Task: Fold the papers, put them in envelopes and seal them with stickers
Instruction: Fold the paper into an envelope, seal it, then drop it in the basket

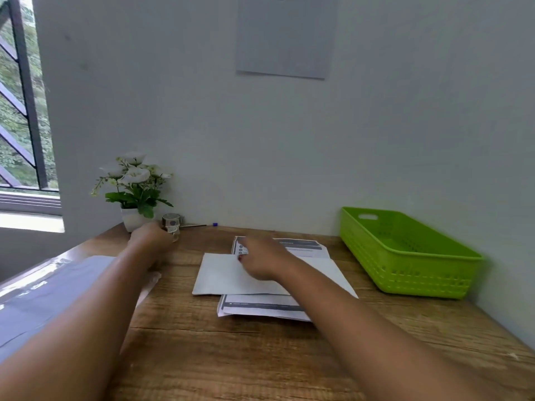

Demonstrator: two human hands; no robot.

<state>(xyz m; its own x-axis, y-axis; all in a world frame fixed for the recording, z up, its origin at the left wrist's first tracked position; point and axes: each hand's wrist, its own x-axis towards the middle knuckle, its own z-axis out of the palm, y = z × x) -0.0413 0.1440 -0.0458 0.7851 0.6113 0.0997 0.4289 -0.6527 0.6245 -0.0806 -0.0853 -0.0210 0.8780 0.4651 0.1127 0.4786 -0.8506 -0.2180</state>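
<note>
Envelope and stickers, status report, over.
Left grip at sticker roll, hold blurred. Right grip flat on envelope, atop printed papers. No sticker seen on it. Nothing in the way.

I see matt, rough-grained wood on the desk point(202, 342), glossy green plastic basket point(419, 273), smooth matt white paper envelope point(220, 276), printed paper sheets point(260, 309), shiny film-wrapped packet point(37, 293)
</note>
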